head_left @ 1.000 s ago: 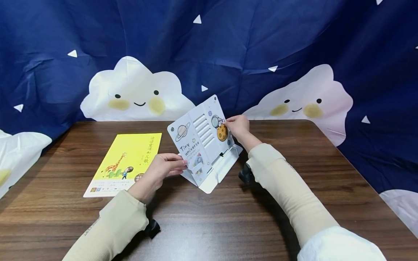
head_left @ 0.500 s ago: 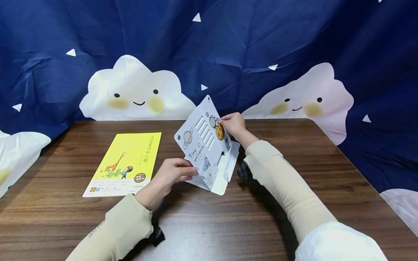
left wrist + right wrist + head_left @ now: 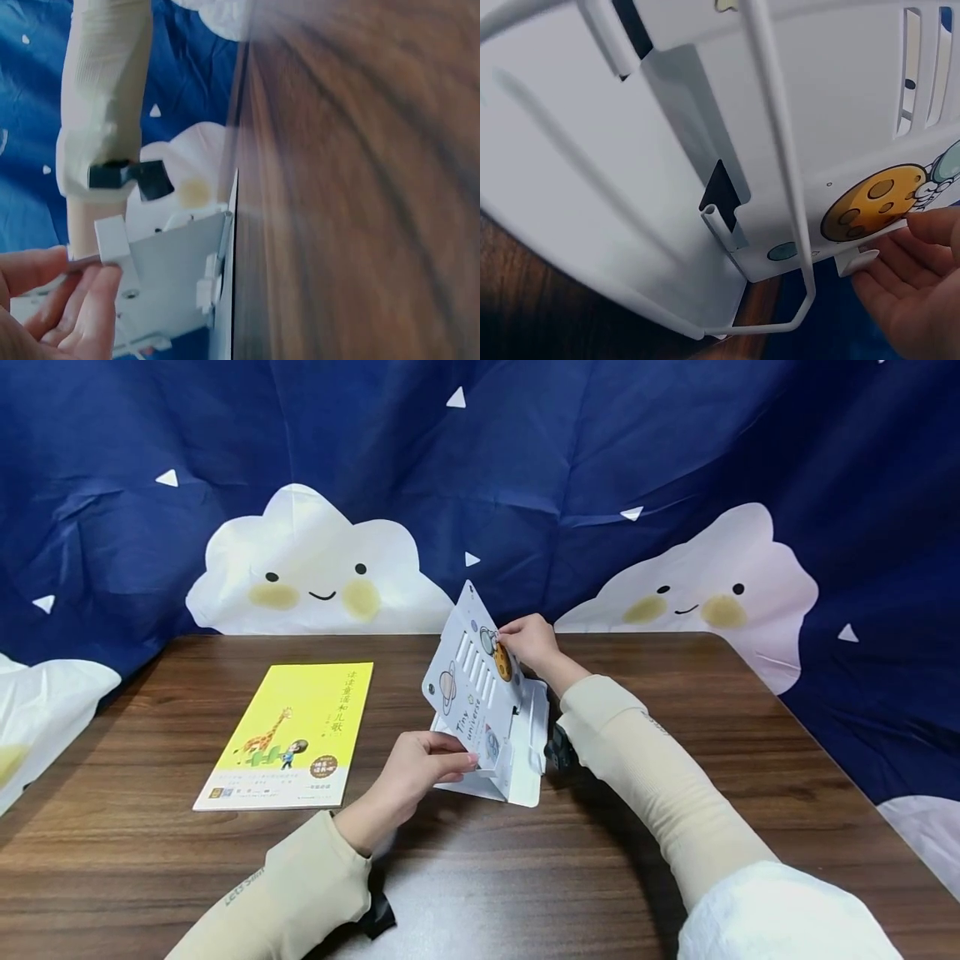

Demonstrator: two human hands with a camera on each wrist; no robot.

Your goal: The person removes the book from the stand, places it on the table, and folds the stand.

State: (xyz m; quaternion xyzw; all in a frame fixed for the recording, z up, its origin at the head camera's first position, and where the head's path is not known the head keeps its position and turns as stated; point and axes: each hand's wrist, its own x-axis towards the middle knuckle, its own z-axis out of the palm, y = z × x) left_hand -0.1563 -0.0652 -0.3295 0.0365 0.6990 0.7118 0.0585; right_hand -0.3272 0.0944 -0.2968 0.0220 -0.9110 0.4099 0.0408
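A white book stand (image 3: 472,685) with space drawings and "Tiny universe" printed on it stands tilted at the middle of the table, turned partly to the right. My left hand (image 3: 416,774) pinches its lower left edge between thumb and fingers. In the left wrist view the left fingers (image 3: 94,307) hold that edge by a white tab (image 3: 112,238). High on the opposite edge, my right hand (image 3: 532,643) pinches the panel beside the orange planet drawing (image 3: 502,662). The right wrist view shows the stand's base (image 3: 607,172), a white wire bar (image 3: 784,135) and the right fingers (image 3: 900,274).
A yellow children's book (image 3: 292,727) with a giraffe lies on the wooden table (image 3: 675,668) to the left of the stand. Behind the table hangs a dark blue curtain (image 3: 510,460) with smiling clouds. Black straps sit at both wrists.
The stand has turned, its near left edge swinging rightward and its face showing narrower. My left hand has moved right with it; my right hand has shifted slightly left.
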